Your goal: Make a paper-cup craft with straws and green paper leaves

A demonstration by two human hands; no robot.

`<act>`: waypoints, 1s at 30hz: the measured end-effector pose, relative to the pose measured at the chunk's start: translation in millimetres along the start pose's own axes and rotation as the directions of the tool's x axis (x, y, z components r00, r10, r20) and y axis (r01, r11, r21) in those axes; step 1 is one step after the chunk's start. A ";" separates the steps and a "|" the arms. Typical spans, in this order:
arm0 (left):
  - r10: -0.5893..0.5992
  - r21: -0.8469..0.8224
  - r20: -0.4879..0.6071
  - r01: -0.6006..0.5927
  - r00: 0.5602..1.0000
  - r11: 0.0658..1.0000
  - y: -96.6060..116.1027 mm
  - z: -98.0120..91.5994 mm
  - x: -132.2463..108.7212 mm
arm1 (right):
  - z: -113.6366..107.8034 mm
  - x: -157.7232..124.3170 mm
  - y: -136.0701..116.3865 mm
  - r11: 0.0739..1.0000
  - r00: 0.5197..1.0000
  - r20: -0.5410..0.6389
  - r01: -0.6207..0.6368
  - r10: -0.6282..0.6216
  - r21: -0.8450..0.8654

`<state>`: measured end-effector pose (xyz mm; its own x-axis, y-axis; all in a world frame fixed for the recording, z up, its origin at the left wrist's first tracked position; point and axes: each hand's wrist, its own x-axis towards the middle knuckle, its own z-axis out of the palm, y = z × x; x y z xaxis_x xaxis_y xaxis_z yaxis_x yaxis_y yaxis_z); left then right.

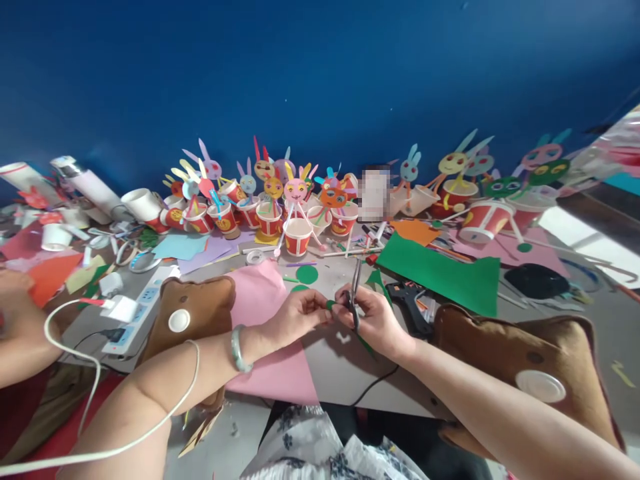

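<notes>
Between the thumb and fingertips of my left hand [304, 316] is a small green paper piece [331, 305]. My right hand [376, 325] is closed around a pair of scissors [356, 283], with the blades pointing up and away and the dark handles at my fingers. Its fingertips come close to the green piece; whether they touch it I cannot tell. Green paper circles [307, 275] lie on the table just beyond my left hand. A large green paper sheet [443, 270] is past my right hand, and a pink sheet [273, 377] lies under my left wrist.
Rabbit-faced paper cups [298, 239] line the back by the blue wall. A black glue gun [413, 310] lies right of my right hand. Brown cushions [195, 300] flank my arms. A power strip [143, 313] and white cable are at left, beside another person's arm [25, 327].
</notes>
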<state>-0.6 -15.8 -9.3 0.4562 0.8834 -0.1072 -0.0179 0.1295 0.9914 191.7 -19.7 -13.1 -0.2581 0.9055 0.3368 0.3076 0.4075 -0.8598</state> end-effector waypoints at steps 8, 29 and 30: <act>0.029 0.073 0.093 -0.036 0.995 0.997 -3.4 -2.7 -6.8 | -1.4 1.2 -3.1 1.000 0.996 0.082 0.018 -0.017 -0.009; 0.088 0.186 0.010 -0.088 0.996 0.979 -5.7 -7.8 -4.5 | -3.7 0.7 1.6 0.997 0.994 0.097 -0.063 0.058 0.047; 0.088 0.187 0.010 -0.089 0.996 0.978 -4.8 -7.7 -4.8 | -3.8 0.7 1.4 0.997 0.993 0.102 -0.063 0.057 0.049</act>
<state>-9.5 -17.2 -14.1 0.4618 0.8868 -0.0183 0.1083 -0.0359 0.9935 195.4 -18.0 -12.6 -0.3318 0.9106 0.2463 0.2774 0.3438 -0.8971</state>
